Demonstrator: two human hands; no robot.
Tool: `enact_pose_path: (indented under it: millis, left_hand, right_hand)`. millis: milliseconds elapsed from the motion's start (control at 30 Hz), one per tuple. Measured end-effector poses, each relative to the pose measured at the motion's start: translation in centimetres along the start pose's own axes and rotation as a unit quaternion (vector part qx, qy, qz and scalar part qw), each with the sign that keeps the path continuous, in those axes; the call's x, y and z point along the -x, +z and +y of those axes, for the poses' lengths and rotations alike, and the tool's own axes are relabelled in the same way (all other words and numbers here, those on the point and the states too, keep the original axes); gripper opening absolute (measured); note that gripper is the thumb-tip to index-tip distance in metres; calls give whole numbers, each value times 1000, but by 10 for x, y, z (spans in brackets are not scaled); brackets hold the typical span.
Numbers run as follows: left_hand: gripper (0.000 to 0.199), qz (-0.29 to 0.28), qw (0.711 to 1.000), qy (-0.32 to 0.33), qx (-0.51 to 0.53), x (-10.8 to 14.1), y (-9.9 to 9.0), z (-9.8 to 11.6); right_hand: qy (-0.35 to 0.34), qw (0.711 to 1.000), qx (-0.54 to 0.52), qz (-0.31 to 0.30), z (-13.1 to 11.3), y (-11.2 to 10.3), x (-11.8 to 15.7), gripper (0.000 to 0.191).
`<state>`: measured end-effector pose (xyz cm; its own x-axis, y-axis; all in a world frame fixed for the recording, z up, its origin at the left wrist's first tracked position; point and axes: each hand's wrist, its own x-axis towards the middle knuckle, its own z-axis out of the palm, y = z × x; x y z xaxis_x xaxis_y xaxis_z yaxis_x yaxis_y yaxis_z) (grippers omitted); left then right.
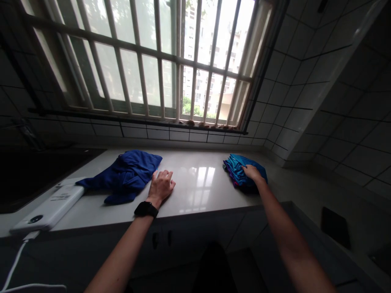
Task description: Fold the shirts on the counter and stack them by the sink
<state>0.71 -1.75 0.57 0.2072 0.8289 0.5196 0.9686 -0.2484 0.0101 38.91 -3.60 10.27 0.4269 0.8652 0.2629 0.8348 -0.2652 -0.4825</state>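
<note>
1 palm, that of the right hand point(252, 173), lies down on top of a folded stack of teal clothing point(244, 171), its fingers together and slightly curled over the pile, resting on it without pinching any fold. a purple edge shows under the teal on the stack's left side. the left hand point(161, 188) rests palm down on a pale stone countertop point(198, 183), fingers loosely spread and holding nothing, their tips just beside a crumpled royal-blue garment point(122, 177); whether they touch it, i cannot tell. a black watch point(146, 209) circles the left wrist. the blue garment lies in a loose heap, well apart from the teal stack, with 1 narrow end pointing left. past it, a white power bank point(49, 207) sits at the counter's front edge, with a white cable point(15, 264) trailing down from it. beyond the counter, white tiles point(275, 93) line the wall beside a barred window point(137, 61), with tower blocks outside.
</note>
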Motion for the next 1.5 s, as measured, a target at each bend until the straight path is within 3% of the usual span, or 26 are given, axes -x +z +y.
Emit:
enact_pose_path:
  millis: [133,233,400,500,567,700,767,833,900,967,1100,1200,1300,1400,1500]
  left_hand:
    - [36,-17,1000,-3,23,0,-2,1]
    - [37,-20,999,2,32,0,-6,3]
    - [44,-22,996,52,62,2,-9,4]
    - [63,0,994,70,87,3,-9,3]
    - [64,5,994,60,88,3,-10,1]
    - [35,-20,997,30,68,1,-12,-1]
    - [37,-21,998,7,65,1,-14,-1]
    - [45,-1,998,-18,64,2,-14,0]
    - [53,21,997,-40,65,3,-14,0]
    - [54,35,996,-49,73,5,-13,0]
    - [61,69,992,1,104,7,-13,-2]
    - [65,88,989,21,118,7,-13,-2]
    - [71,82,989,10,121,6,-9,-2]
    - [56,36,993,10,115,4,-4,-2]
    - [23,7,995,19,98,4,-5,-2]
  right_hand:
    - [-38,999,-26,-12,-28,-7,-24,35]
    - [-136,985,-108,-15,-64,-16,-36,37]
    - [-291,904,-313,21,-132,-28,-34,35]
    - [-302,874,-381,8,-158,-14,-24,38]
    - [-273,893,-355,-43,-165,7,-15,38]
    - [-190,963,-115,-151,-157,51,12,36]
    - [-163,980,6,-117,-148,65,22,35]
    - [-162,985,45,-24,-137,75,26,41]
    - [-163,984,14,64,-126,84,23,49]
    - [-136,986,-27,95,-115,95,17,51]
    - [-108,992,-53,40,-95,126,11,44]
    - [-168,983,-74,21,-83,148,16,46]
    - [-230,967,-105,-19,-75,160,22,36]
    - [-237,959,-150,-39,-71,162,20,28]
    - [-179,949,-258,23,-68,159,13,40]
